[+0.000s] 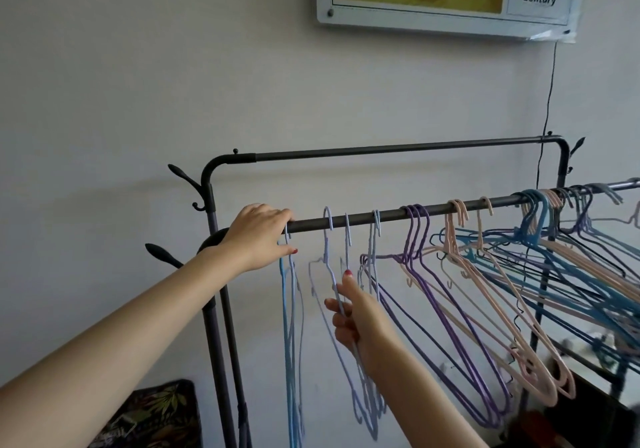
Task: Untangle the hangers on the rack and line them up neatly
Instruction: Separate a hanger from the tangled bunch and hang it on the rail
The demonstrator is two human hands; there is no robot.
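My left hand (258, 236) grips the dark metal rack rail (363, 217), fingers curled over it beside two blue wire hangers (289, 326). My right hand (356, 323) pinches a lilac wire hanger (332, 274). Left-end hangers hang separated; the blue, pink and purple tangle (554, 257) at right remains.

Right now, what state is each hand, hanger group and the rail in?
Left hand: on the rail end, pinching the blue hangers' hooks.
Right hand: grip closed on a lavender hanger's shoulder.
Blue hangers: hung straight.
Lavender hanger: hooked on, tilted.
Purple hangers: hooked, slanted.
Right-end bunch: tangled.
Rail: level.
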